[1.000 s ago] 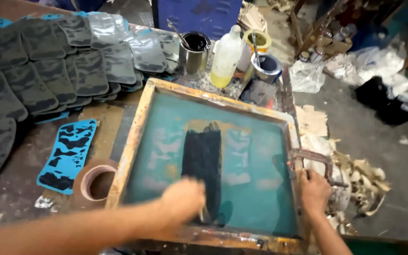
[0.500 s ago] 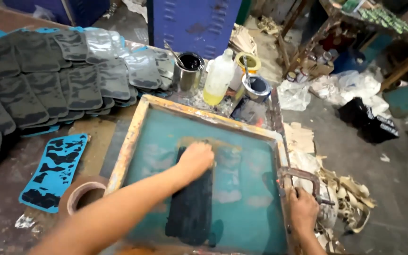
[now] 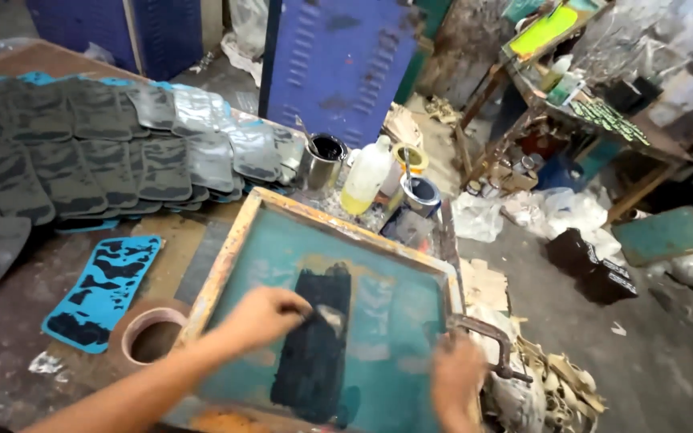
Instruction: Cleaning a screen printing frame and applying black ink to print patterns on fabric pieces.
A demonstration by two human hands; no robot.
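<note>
Left hand (image 3: 262, 317) is gripping a small tool against the black ink patch (image 3: 314, 345) on the wood-framed printing screen (image 3: 399, 321), while right hand (image 3: 457, 381) is clasping the frame's edge beside a rusty clamp (image 3: 491, 341).

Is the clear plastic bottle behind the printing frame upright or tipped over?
Upright: the plastic bottle stands on its base beside the metal can, cap uppermost, yellowish liquid settled in its lower part.
</note>
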